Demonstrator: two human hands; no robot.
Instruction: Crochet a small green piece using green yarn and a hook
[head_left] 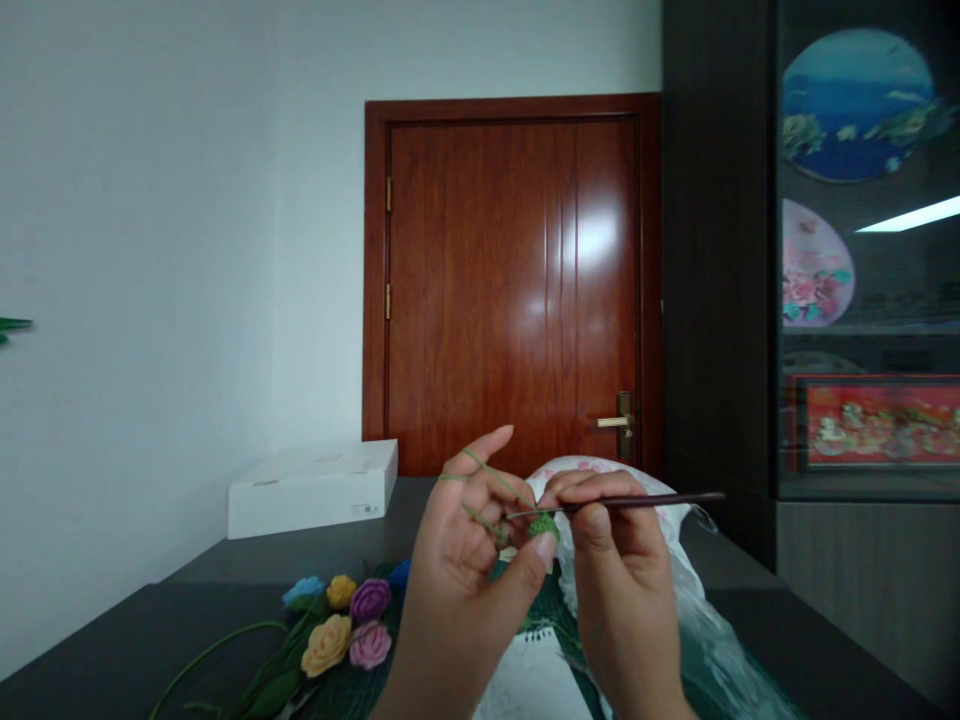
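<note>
Green crochet work (543,526) is sitting at the tip of a slim, dark crochet hook (637,503), held up above the table between both hands. The left hand (469,565) is pinching the small green piece with its thumb, while its raised fingers (480,452) are spreading apart with green yarn (489,474) looped over them. The right hand (619,570) is grasping the hook's shaft between thumb and fingers, its far end sticking out past the knuckles (the hook's tip is hard to make out against the stitches). To the left of the hands, crocheted roses (326,645) in pink, peach, purple, yellow and blue are lying on a dark table (90,640) beside a long green stem (217,650). A white plastic bag (600,480) is bulging just behind the right hand, and a white box (311,490) is sitting farther back near a reddish wooden door (510,280).
</note>
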